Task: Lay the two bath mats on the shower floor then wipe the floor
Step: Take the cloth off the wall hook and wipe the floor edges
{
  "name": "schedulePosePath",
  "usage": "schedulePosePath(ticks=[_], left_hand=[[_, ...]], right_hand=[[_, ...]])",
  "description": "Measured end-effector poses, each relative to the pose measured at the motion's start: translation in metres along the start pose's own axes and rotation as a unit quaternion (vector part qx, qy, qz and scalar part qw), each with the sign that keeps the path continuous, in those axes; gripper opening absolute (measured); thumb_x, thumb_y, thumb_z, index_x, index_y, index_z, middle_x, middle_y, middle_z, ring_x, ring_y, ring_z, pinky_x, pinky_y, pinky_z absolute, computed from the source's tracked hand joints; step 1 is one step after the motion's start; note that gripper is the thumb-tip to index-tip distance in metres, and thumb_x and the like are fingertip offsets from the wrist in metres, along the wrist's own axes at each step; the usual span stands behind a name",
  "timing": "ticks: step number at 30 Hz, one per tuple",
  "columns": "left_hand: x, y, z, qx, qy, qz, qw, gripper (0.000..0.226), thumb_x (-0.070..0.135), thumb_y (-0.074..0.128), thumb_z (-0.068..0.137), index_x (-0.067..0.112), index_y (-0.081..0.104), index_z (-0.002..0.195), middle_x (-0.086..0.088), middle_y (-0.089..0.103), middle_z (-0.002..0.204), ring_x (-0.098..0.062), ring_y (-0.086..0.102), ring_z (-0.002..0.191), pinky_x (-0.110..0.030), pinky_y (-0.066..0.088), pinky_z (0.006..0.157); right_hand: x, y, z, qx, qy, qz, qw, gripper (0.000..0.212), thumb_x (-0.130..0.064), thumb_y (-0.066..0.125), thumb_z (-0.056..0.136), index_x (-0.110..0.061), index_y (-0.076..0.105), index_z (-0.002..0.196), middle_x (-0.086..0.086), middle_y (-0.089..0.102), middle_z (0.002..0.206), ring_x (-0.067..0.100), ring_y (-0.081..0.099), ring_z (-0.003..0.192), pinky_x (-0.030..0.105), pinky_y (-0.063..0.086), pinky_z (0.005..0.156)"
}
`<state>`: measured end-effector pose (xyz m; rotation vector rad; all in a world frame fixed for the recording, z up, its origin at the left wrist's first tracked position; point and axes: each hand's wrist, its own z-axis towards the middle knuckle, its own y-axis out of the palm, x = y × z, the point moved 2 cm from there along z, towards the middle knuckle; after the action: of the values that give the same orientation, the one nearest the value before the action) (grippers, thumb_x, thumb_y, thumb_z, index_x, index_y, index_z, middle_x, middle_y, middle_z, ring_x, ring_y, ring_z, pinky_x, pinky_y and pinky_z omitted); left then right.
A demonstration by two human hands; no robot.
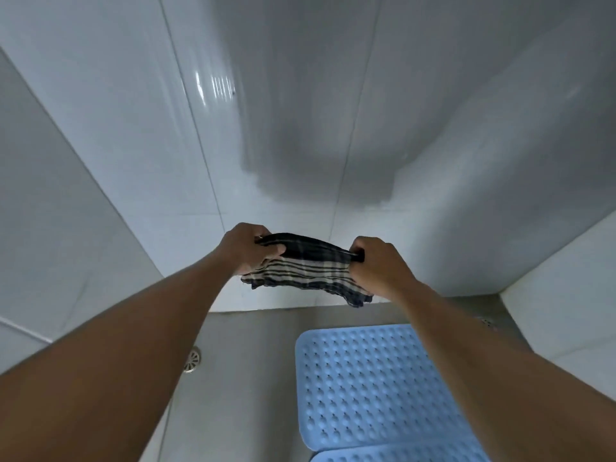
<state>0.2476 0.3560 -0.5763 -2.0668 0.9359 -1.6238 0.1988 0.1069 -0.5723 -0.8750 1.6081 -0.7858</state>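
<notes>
Left grip (pixel 248 250), in the head view, clenched on the left end of a dark checked cloth with pale stripes (pixel 310 268), fingers curled over the upper hem, thumb pressed on the near face. Right grip (pixel 380 265) clenched on the opposite end, knuckles toward the camera, fabric bunched under the fingers. Between the two, cloth pulled fairly taut along the top, lower edge hanging loose and wavy, held in the air before a glossy white tiled wall (pixel 133 128), well above the floor. Both bare forearms stretched forward from the lower corners.

Below, a grey shower floor (pixel 240 378), meeting the wall just under the cloth. On it, to the right, a light blue rubber bath mat with rows of small raised bumps (pixel 366 385), flat, corners rounded, partly hidden under the right forearm. Just beside its near edge, a second light blue mat of the same pattern (pixel 400 456), only its far strip in sight at the bottom edge; touching or narrowly apart, impossible to tell. Left of the mats, a round metal floor drain (pixel 192 360) near the wall, half covered by the left forearm. Another small drain grate (pixel 488 322) at the far right of the floor. On the wall above the cloth, a broad grey shadow (pixel 316 145).
</notes>
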Motion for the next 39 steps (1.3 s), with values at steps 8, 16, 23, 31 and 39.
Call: schedulePosePath(ticks=[8,16,23,31,39], left_hand=[[0.233,-0.113,-0.066,-0.031,0.114,0.035,0.992,0.016,0.028,0.068,0.091,0.029,0.068,0.106,-0.001,0.069,0.100,-0.022,0.065,0.094,-0.033,0.054,0.078],[0.438,-0.177,-0.104,-0.025,0.263,0.072,0.962,0.014,0.036,0.063,0.095,0.024,0.068,0.101,0.002,0.066,0.090,-0.019,0.062,0.087,-0.027,0.043,0.065],[0.588,-0.168,-0.128,-0.044,0.384,0.111,0.916,0.017,0.040,0.068,0.091,0.024,0.071,0.093,0.005,0.067,0.083,-0.015,0.060,0.077,-0.025,0.042,0.060],[0.730,-0.081,-0.139,-0.073,0.469,0.121,0.872,0.016,0.037,0.070,0.089,0.023,0.073,0.096,-0.001,0.070,0.093,-0.021,0.064,0.091,-0.030,0.050,0.078],[0.844,0.024,-0.145,-0.107,0.537,0.109,0.830,0.009,0.029,0.069,0.091,0.023,0.073,0.096,0.002,0.071,0.088,-0.017,0.066,0.086,-0.029,0.051,0.073]], right_hand=[[-0.073,-0.257,-0.079,0.042,0.010,0.059,0.997,0.017,-0.008,0.052,0.077,-0.019,0.065,0.081,0.000,0.068,0.079,0.018,0.062,0.076,0.027,0.041,0.057],[-0.106,-0.449,-0.130,0.095,0.038,0.030,0.994,0.025,-0.003,0.047,0.081,-0.013,0.065,0.095,0.001,0.059,0.071,0.019,0.052,0.066,0.023,0.038,0.055],[-0.073,-0.564,-0.191,0.185,0.082,0.012,0.979,0.008,-0.005,0.052,0.074,-0.012,0.054,0.071,0.008,0.043,0.068,0.021,0.039,0.064,0.031,0.028,0.058],[0.018,-0.659,-0.252,0.246,0.154,0.012,0.957,0.022,-0.024,0.065,0.079,-0.006,0.060,0.068,0.005,0.050,0.065,0.019,0.047,0.061,0.034,0.033,0.061],[0.112,-0.739,-0.288,0.298,0.174,0.025,0.938,0.021,-0.006,0.059,0.085,-0.018,0.070,0.098,0.004,0.070,0.094,0.022,0.065,0.088,0.033,0.050,0.073]])
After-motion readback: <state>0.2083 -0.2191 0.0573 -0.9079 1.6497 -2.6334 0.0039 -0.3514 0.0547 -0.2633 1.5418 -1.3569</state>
